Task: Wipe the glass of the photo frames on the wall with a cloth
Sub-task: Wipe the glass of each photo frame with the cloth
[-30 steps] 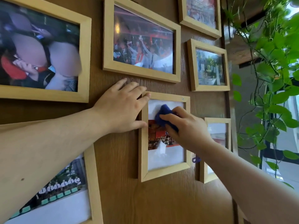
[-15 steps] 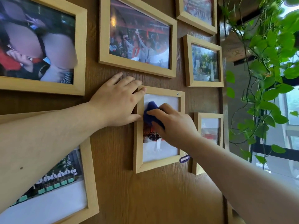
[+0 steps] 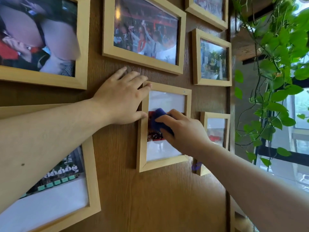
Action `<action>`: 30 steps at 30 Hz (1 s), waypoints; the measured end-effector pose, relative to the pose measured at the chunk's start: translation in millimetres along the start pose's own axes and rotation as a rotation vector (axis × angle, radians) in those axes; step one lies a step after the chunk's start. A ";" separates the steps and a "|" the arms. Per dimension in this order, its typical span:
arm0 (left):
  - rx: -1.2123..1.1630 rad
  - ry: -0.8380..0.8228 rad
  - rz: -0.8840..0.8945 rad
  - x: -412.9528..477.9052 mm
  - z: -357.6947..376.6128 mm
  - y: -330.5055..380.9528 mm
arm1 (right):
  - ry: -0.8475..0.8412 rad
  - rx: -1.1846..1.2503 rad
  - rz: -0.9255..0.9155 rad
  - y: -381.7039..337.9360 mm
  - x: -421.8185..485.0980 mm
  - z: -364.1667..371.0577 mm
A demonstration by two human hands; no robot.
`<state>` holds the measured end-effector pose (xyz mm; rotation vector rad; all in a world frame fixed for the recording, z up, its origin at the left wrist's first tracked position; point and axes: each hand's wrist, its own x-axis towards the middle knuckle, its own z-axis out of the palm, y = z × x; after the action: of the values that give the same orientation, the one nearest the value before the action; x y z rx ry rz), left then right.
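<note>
We're looking at a wood-grain wall (image 3: 158, 198) covered in pale, flat-edged wooden photo frames, all rectangles with glossy glass. Center of the picture is the small portrait frame (image 3: 142, 131): our left hand (image 3: 120, 101) lies flat and spread on the wall, fingertips and thumb resting on that frame's left rail, gripping nothing. Our right hand (image 3: 184, 131) is curled around a bunched blue cloth (image 3: 158, 119) (looks soft and fuzzy), pressing it on the glass about mid-height. The hand hides the photo's right half and part of the narrow frame (image 3: 215, 129) beside it. Leafy green vine (image 3: 275, 67) hangs at the right edge. The big frames at upper left and lower left are cut off.
</note>
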<state>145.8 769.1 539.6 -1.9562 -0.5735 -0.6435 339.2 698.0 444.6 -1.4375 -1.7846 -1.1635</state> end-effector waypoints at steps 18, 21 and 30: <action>0.012 0.009 -0.001 -0.1 1.4 0.4 | -0.252 -0.174 0.080 21.2 -64.6 13.8; 0.004 0.008 -0.003 -0.6 1.2 1.3 | -0.290 -0.267 0.187 27.9 -63.6 14.6; 0.026 0.000 0.020 -1.8 -6.6 -0.3 | -0.079 -0.109 0.139 8.9 -26.9 -18.4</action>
<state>143.0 763.1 541.3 -1.9355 -0.5582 -0.6209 353.2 669.5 433.0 -1.6645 -1.6654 -1.1609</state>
